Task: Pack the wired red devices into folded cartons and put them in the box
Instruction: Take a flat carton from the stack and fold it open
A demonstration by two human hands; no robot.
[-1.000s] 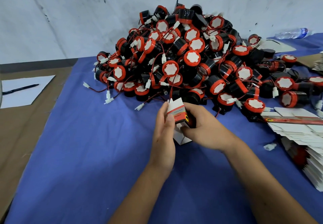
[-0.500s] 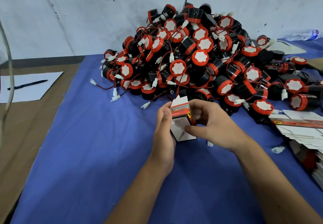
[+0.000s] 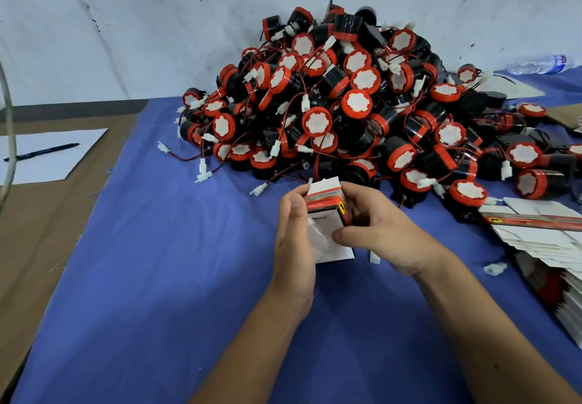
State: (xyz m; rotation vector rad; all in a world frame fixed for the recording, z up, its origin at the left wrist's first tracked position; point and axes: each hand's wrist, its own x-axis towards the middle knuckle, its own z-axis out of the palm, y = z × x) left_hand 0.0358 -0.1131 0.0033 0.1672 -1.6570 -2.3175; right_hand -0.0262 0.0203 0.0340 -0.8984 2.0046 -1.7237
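Note:
A small white carton [image 3: 326, 218] with a red and orange band is held upright between both hands above the blue cloth. My left hand [image 3: 294, 240] presses its left side. My right hand [image 3: 374, 230] wraps its right side, thumb on the lower front flap. A white flap sticks up at the top and another hangs open at the bottom. Behind it lies a big heap of red-capped black devices [image 3: 346, 110] with red wires and white plugs. Whether a device is inside the carton is hidden.
A fanned stack of flat white cartons [image 3: 544, 230] lies at the right. Loose white plugs [image 3: 494, 268] lie on the blue cloth [image 3: 157, 277]. A pen on white paper [image 3: 41, 153] rests on the brown surface at left. A water bottle [image 3: 535, 64] lies far right by the wall.
The carton has been turned a little between my hands and sits lower and more upright, with its bottom flap now hanging open. The view has shifted slightly.

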